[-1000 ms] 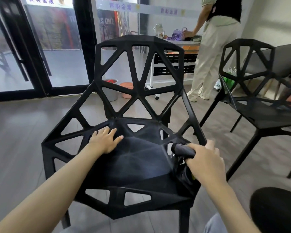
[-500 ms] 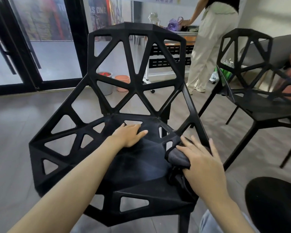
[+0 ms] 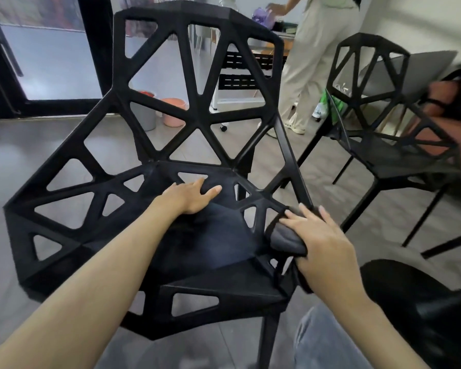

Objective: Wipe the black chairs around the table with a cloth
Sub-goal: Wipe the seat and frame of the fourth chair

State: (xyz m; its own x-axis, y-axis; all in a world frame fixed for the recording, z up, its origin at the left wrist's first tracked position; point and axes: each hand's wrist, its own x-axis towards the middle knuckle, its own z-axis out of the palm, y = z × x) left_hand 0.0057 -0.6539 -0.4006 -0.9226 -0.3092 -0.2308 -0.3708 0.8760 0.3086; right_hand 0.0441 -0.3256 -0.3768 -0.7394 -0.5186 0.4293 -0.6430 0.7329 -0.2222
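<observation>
Cloth [image 3: 286, 237] under right hand [image 3: 321, 243]

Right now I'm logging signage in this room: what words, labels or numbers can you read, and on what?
None can be read.
Poster behind the glass door: blurred colours only, no legible letters.
Green bag behind the far chair: any print too small and blurred.
Near chair and cloth: no markings show.

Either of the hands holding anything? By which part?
Right hand grips the bunched dark cloth around its middle, on the chair seat's right edge. Left hand holds nothing, resting flat on the seat.
</observation>
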